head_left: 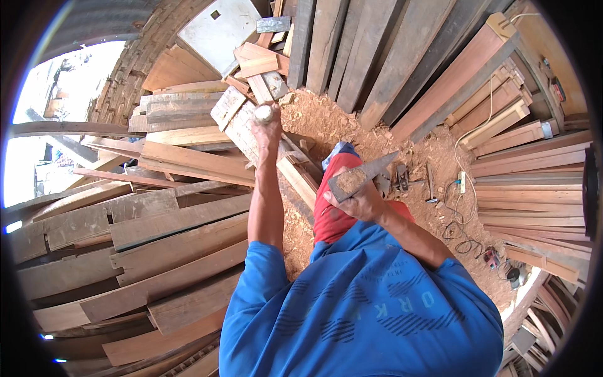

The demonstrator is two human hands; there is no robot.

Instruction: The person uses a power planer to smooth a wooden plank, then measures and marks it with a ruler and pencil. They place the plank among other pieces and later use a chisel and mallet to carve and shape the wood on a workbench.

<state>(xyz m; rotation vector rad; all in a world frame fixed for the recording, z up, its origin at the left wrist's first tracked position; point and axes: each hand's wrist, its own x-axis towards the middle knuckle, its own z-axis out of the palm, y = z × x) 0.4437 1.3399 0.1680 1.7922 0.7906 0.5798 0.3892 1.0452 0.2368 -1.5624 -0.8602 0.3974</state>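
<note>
Blue short-sleeved shirt fills the foreground. Left hand — raised over stacked brown wooden planks — is clenched round a pale rounded handle end. Right hand grips a pointed grey-brown wooden wedge above red trousers — sawdust-covered floor beyond.

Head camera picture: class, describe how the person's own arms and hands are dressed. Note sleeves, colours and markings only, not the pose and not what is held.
Both arms come out of a bright blue short-sleeved shirt printed with dark striped patches and pale lettering. The sleeves end near the elbows, leaving both forearms bare. The left hand and right hand are bare: no gloves, and no watch or rings can be made out.
</note>
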